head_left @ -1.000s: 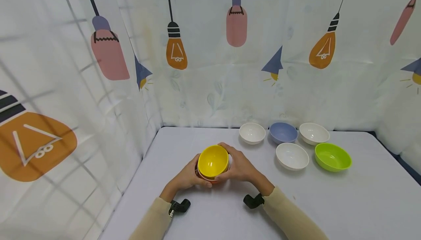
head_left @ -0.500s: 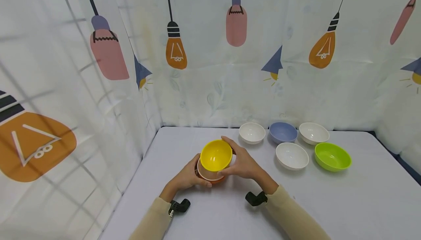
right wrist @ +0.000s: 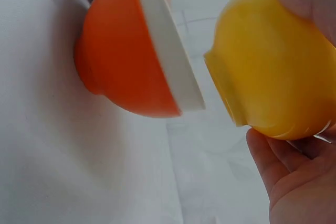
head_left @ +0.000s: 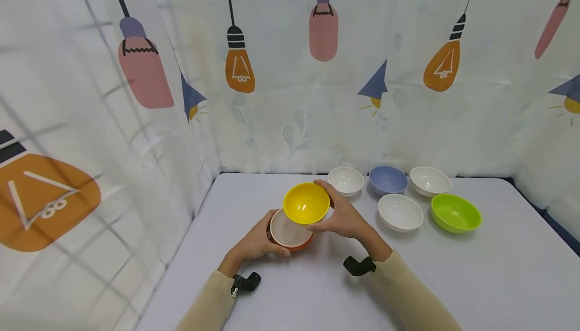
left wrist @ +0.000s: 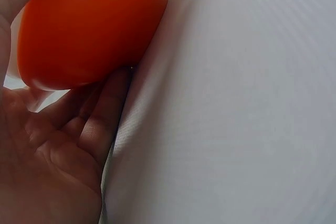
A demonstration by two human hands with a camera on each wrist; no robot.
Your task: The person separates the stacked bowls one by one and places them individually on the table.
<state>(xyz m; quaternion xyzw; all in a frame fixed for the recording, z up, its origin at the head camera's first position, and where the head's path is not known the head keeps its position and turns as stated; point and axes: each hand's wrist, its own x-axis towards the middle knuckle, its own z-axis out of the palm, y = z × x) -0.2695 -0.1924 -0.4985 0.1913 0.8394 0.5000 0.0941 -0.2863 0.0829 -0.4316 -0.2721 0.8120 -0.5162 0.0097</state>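
My left hand [head_left: 256, 240] grips an orange bowl [left wrist: 89, 30] with its thumb and fingers round the side. Nested inside the orange bowl is a white bowl [head_left: 290, 231], its rim standing above the orange one in the right wrist view. A glossy yellow bowl [head_left: 306, 203] is held in my right hand [head_left: 346, 218], thumb on the near side and fingers on the far side. The yellow bowl [right wrist: 273, 66] hangs above and to the right of the nested pair, with a gap between them.
On the back right of the white table [head_left: 453, 280] stand a small white bowl [head_left: 346, 181], a blue bowl [head_left: 388, 180], a white bowl [head_left: 430, 181], another white bowl [head_left: 401, 213] and a green bowl [head_left: 456, 213]. A patterned curtain [head_left: 281, 119] hangs behind.
My right hand has lifted the yellow bowl out of the white bowl and moved it up and to the right. The left hand has stayed on the orange bowl.
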